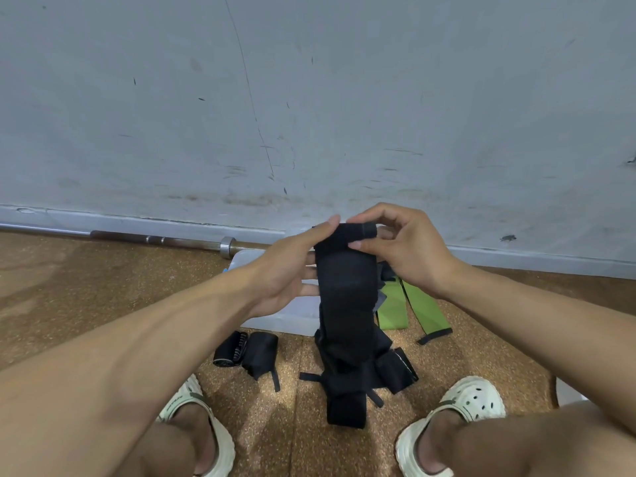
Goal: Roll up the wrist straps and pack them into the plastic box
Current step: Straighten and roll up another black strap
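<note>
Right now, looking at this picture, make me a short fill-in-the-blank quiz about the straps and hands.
1. Both hands hold up a long ____ wrist strap.
2. The right hand pinches the strap's ____ end.
3. Two straps lying flat beside the plastic box are ____.
4. Left of the hanging strap lie ____ rolled black straps.

Answers: black; top; green; two

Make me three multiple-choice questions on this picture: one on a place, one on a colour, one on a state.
1. Where do the two rolled black straps lie?
A on the brown floor, left of the hanging strap
B inside the box
C on a shoe

2. What colour are the flat straps beside the clear plastic box?
A red
B green
C white

3. How is the long black wrist strap?
A fully rolled
B lying untouched
C started at the top, the rest hanging

Key: 1 A, they rest on the floor; 2 B, bright green; 3 C, the right hand pinches the top roll.
</note>
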The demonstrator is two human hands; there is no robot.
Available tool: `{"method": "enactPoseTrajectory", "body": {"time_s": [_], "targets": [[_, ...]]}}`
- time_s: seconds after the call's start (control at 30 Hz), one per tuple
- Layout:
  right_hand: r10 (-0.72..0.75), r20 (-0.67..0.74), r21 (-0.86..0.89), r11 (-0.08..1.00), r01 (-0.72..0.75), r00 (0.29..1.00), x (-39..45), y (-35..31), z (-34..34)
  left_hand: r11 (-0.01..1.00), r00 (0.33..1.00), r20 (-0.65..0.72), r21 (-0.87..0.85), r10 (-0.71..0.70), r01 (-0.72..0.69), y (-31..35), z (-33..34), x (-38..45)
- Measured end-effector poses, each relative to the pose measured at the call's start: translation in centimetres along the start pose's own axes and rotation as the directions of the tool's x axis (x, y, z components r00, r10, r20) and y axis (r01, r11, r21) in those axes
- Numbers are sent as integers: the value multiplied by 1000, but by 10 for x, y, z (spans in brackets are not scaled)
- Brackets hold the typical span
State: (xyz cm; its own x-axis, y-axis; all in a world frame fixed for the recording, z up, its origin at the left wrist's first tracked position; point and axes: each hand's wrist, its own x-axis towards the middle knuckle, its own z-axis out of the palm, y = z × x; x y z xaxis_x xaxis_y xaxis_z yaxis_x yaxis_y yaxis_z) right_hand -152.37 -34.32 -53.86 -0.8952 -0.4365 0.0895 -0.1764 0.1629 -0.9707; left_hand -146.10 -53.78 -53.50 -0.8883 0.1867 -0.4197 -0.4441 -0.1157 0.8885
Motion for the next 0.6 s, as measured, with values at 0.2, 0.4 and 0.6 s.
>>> {"method": "enactPoseTrajectory", "body": {"time_s": [0.2, 0.4, 0.6], "targets": [[-25, 34, -103, 994, 28, 999, 2, -5, -3, 998, 996, -74, -40, 51, -54, 3, -1, 2], [190, 163, 110, 971, -210, 968, 4, -9, -11, 990, 987, -108, -58, 123, -130, 6, -7, 3], [197, 217, 68, 974, -217, 956, 0, -4, -9, 987, 986, -70, -50, 150, -154, 3, -2, 2]]}}
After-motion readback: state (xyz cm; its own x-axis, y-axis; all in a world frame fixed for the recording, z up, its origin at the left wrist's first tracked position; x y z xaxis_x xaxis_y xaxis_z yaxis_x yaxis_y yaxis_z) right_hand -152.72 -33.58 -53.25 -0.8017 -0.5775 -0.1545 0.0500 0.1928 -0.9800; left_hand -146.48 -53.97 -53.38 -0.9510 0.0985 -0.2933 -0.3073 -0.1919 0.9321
